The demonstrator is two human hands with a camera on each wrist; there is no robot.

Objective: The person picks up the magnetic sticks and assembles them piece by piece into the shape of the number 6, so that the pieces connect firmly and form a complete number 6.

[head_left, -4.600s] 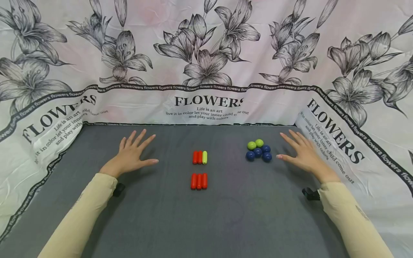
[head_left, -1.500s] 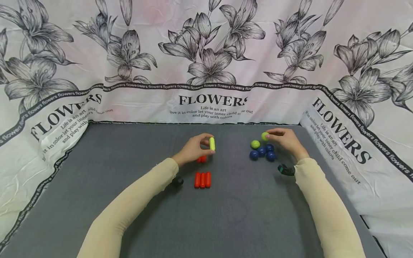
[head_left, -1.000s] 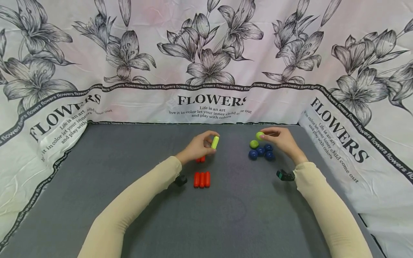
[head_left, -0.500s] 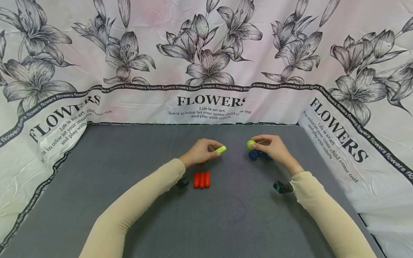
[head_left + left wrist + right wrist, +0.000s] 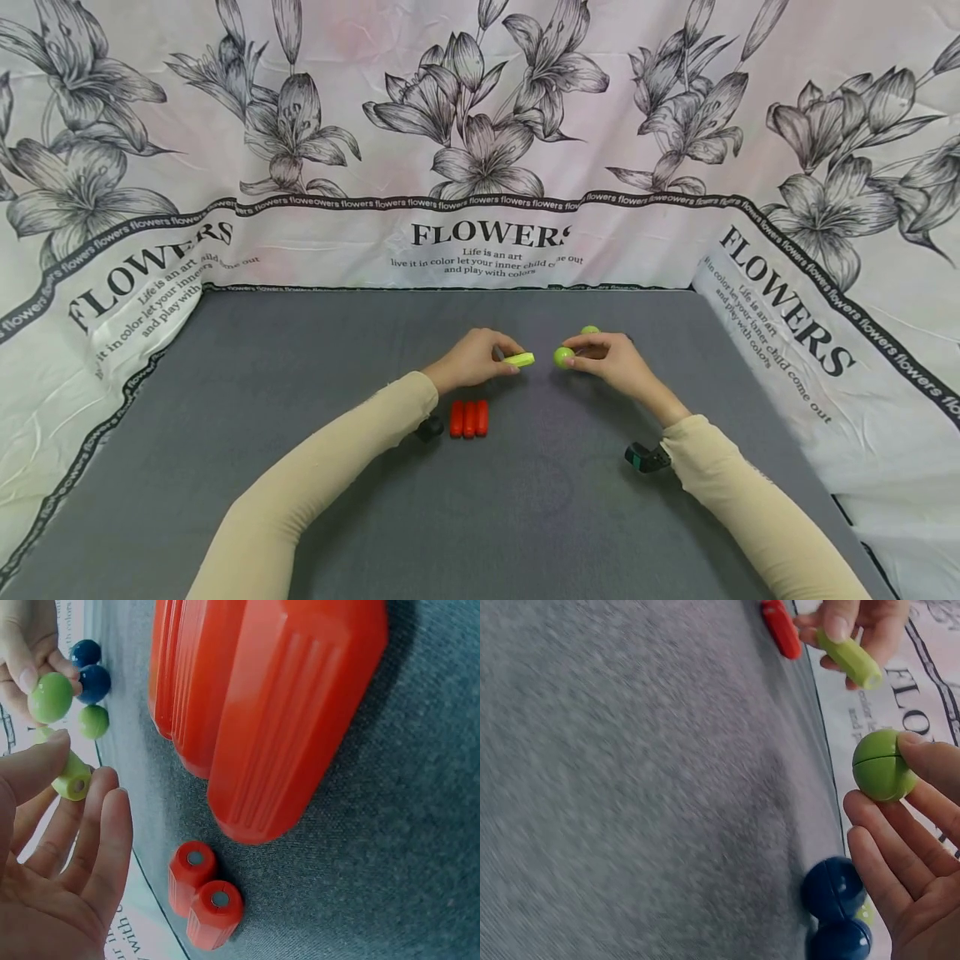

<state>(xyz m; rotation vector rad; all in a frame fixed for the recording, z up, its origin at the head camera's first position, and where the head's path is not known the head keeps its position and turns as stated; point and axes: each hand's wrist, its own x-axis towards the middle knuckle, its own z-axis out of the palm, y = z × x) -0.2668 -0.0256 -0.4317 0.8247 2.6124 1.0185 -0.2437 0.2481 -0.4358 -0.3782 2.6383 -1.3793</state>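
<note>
Between thumb and fingers, my left hand point(image 5: 472, 358) pinches a yellow-green magnetic rod point(image 5: 519, 360), its socketed end showing in the left wrist view. Facing it across a small gap, my right hand point(image 5: 618, 362) pinches a light-green ball point(image 5: 563, 357) with a seam line round it. The rod's tip points toward the ball. A second green ball point(image 5: 590, 329) shows just behind my right hand. Several dark-blue balls point(image 5: 834, 887) lie by that hand, mostly hidden by it in the head view.
Three red rods point(image 5: 468, 419) lie side by side on the grey table point(image 5: 525, 517), nearer me than my left hand. Two more red rods point(image 5: 214, 915) with grey end discs are hidden behind that hand in the head view. A flowered cloth point(image 5: 480, 250) borders the back and sides.
From resting open, both hands have picked up the rod and the ball. Lately they have come down and closer together, the ball moving left and the rod turning from upright to nearly level.
</note>
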